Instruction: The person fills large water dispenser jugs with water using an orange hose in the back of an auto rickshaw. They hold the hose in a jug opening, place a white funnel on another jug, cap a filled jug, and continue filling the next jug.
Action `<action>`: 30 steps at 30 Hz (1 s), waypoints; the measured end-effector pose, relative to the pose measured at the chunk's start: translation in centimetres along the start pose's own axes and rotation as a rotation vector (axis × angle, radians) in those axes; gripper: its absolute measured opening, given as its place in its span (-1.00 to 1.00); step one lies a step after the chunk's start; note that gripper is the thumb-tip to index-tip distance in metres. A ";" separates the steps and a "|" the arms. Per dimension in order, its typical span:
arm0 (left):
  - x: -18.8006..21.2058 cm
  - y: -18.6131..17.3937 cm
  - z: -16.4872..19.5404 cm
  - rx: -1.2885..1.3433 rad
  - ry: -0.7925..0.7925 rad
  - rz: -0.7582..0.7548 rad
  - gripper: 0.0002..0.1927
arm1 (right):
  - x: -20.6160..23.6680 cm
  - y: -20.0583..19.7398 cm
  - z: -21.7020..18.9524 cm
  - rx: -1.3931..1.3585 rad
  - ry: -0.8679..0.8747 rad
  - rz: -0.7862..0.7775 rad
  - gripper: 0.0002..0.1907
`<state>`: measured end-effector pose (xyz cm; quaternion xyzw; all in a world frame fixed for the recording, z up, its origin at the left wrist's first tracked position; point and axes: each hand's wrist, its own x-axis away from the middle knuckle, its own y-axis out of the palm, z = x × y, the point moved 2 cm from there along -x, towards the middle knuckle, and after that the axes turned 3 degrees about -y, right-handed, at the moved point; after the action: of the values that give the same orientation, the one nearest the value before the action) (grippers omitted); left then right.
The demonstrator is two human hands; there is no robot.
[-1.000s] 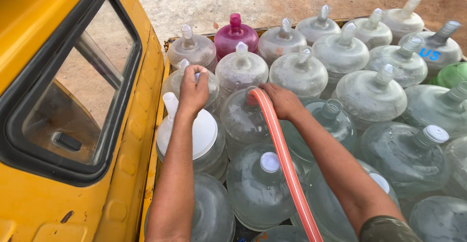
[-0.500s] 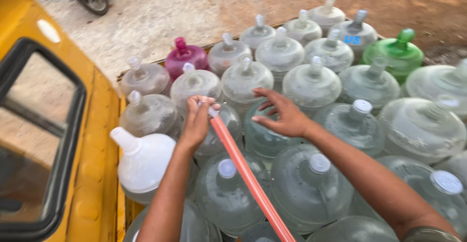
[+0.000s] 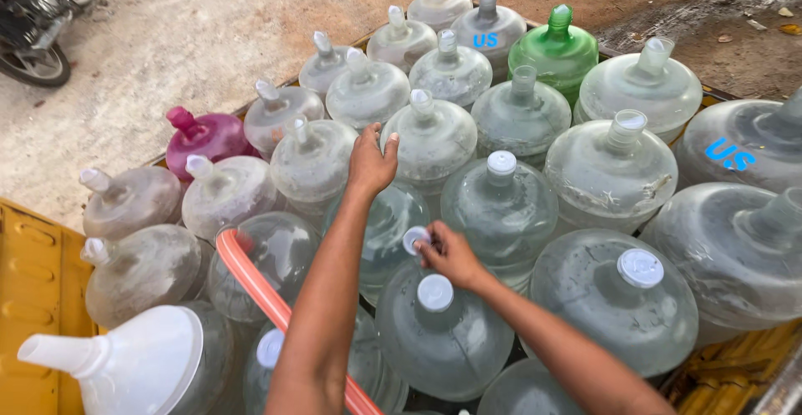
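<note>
Cap [image 3: 414,239], small, white and round, sits pinched in the fingertips of the right hand [image 3: 449,254], directly over the neck of a clear water jug [image 3: 386,227] near the middle of the truck bed [image 3: 38,290]. By its look the cap is light, thin plastic, slightly flexible; it is best gripped at the rim. The left hand [image 3: 371,163] is extended with fingers loosely spread and nothing in its grasp, resting against the shoulder of the next clear jug [image 3: 434,139] behind.

An orange hose [image 3: 266,296] runs diagonally across the jugs near the bed's left edge, beside a white funnel [image 3: 125,363]. Large round jugs stand packed, touching, across the yellow bed: mostly clear, one pink [image 3: 209,135], one green [image 3: 553,48]. Some carry caps; others stand open-necked. Bare sandy ground lies beyond, with a parked motorcycle [image 3: 38,14] at the far left.
</note>
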<state>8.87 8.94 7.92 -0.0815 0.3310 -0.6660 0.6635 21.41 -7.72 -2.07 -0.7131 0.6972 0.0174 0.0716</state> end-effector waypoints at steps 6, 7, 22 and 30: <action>-8.7 10.9 0.5 -0.150 0.030 0.045 -0.32 | 0.3 -1.5 2.1 0.272 -0.106 -0.050 -0.77; -10.3 12.1 0.4 -0.171 -0.011 0.037 -0.29 | 0.0 -1.9 1.9 0.286 -0.135 -0.066 -0.77; -12.7 9.3 0.6 -0.037 0.400 0.164 -0.84 | -1.0 -2.2 1.5 0.303 -0.197 -0.033 -0.74; 3.0 -2.0 -6.9 -0.228 -0.004 -0.066 -0.39 | 0.2 -1.8 0.8 0.287 -0.142 -0.080 -0.76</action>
<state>3.11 8.22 2.67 -0.1688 0.4004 -0.6452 0.6284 23.31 -7.75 -2.73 -0.7198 0.6565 -0.0349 0.2227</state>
